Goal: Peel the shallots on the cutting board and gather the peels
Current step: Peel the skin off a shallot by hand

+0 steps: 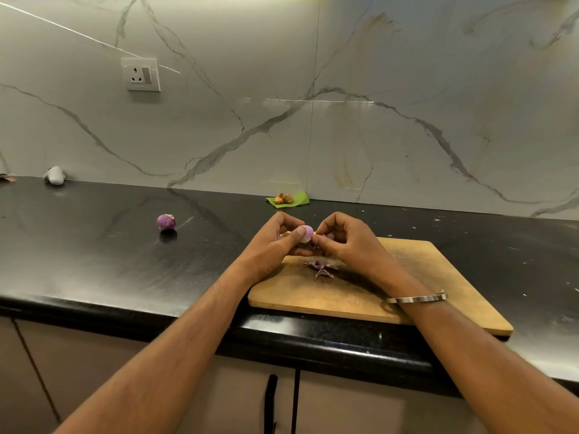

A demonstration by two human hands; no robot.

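Head view: the left hand [275, 238] grips a pale, largely peeled shallot [305, 232] between thumb and curled fingers, above the far left edge of the wooden cutting board [423, 277]. The right hand [343, 241], fingers curled, pinches at skin beside the shallot. Purple peels [322, 267] lie on the board below. A second shallot [166, 222] sits on the black counter [94, 245], well apart to the left.

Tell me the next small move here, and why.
Probably drop the bit of skin pinched by the right hand onto the peels on the cutting board: the shallot in the left hand already looks pale and bare.
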